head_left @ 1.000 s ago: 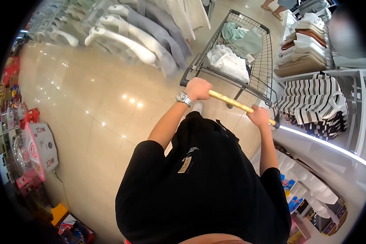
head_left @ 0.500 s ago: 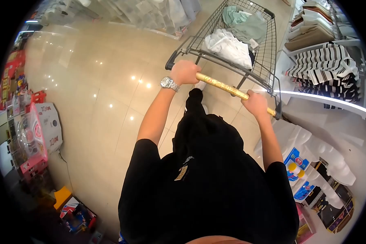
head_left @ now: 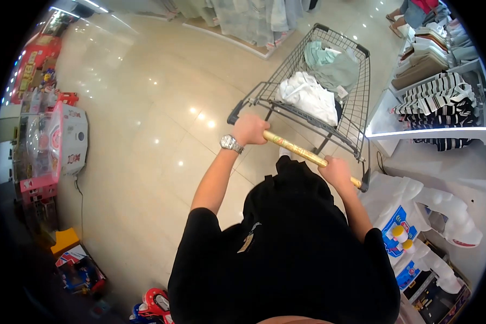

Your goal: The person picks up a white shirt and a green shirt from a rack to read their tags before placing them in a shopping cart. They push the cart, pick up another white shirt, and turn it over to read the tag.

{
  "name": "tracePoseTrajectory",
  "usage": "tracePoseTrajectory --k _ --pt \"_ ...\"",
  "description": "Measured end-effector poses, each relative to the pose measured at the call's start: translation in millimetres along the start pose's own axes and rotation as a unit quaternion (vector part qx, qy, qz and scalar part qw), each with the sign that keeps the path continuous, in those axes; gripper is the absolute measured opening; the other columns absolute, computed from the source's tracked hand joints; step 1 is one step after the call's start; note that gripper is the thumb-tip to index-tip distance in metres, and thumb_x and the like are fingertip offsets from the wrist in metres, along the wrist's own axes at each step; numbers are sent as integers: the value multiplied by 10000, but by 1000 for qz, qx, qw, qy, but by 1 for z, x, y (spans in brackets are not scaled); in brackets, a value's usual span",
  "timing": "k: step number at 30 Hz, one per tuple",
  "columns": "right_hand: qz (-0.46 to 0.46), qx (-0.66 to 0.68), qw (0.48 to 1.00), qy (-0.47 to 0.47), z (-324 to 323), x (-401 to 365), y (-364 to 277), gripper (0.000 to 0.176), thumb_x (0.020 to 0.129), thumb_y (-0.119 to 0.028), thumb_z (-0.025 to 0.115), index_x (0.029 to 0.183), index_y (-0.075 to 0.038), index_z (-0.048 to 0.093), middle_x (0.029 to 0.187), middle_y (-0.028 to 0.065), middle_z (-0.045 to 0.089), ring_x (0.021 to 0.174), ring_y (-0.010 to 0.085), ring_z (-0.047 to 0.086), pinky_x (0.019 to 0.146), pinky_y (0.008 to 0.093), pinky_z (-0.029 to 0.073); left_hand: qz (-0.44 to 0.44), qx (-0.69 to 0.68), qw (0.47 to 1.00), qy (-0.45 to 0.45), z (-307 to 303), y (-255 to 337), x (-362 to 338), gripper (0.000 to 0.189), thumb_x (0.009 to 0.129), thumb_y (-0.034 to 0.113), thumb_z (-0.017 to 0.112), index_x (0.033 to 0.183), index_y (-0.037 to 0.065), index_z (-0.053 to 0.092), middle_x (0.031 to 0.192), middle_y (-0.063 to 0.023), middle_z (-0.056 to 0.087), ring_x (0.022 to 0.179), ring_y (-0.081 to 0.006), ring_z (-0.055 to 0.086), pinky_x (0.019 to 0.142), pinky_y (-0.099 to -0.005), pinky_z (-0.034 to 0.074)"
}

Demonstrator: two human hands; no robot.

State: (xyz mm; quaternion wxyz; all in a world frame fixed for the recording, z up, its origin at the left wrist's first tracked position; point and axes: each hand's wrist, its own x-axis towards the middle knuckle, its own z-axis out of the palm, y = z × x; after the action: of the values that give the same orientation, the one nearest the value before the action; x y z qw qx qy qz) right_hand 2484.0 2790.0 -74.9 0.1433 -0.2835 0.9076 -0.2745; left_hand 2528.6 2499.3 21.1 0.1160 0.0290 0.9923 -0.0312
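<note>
My left hand (head_left: 250, 129), with a silver watch (head_left: 231, 143) on its wrist, is wrapped round the left end of the yellow cart handle (head_left: 294, 149). Toward the handle's right end, my right hand (head_left: 336, 172) is closed on it too. Beyond them stands the dark wire shopping cart (head_left: 364, 97). In its basket lie a bunched white garment (head_left: 308, 98) nearer me and a pale green garment (head_left: 335, 70) behind it.
A lit shelf edge (head_left: 432, 132) runs at the right, below folded striped clothes (head_left: 443, 94). White moulded machines (head_left: 448, 216) stand at lower right. On the left is a pink-and-white machine (head_left: 73, 137). Hanging clothes (head_left: 254, 24) are ahead; a person's legs (head_left: 398, 19) show at top right.
My hands and the cart sit lower in view, as the head view has tilted up. Both hands stay on the handle. A person's legs and a red item at the bottom have come into view.
</note>
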Motion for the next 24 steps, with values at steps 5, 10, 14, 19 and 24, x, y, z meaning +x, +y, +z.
tracePoseTrajectory --k 5,10,14,19,24 --pt "-11 -21 1000 2 22 -50 -31 188 672 -258 565 705 -78 609 641 163 591 635 350 579 603 436 473 -1 -16 999 40 17 7 -77 145 559 260 609 617 127 596 538 -94 551 541 -291 560 481 -400 448" --pt "-35 -68 997 -24 38 -109 -66 198 681 -282 556 726 -103 627 638 152 595 629 338 585 588 432 475 -32 -24 996 75 42 22 -170 141 562 254 609 587 118 584 524 -99 541 529 -296 555 481 -393 447" --pt "-74 -78 994 -11 56 -146 -106 184 651 -274 571 668 -95 614 592 155 577 591 346 573 547 437 471 -61 -41 994 77 38 23 -246 129 569 245 609 586 120 579 522 -101 540 529 -302 555 478 -402 441" --pt "-125 -82 988 -47 72 -161 -136 203 651 -292 580 673 -93 614 613 140 589 597 330 581 573 425 472 -110 -67 989 68 53 16 -305 142 582 249 616 615 116 582 531 -97 545 550 -293 566 496 -397 443" --pt "-173 -68 981 -47 83 -183 -115 191 640 -290 589 649 -99 604 579 132 575 574 333 572 544 426 466 -151 -57 984 79 80 62 -348 155 594 257 620 640 113 585 543 -83 558 562 -283 574 515 -394 448"
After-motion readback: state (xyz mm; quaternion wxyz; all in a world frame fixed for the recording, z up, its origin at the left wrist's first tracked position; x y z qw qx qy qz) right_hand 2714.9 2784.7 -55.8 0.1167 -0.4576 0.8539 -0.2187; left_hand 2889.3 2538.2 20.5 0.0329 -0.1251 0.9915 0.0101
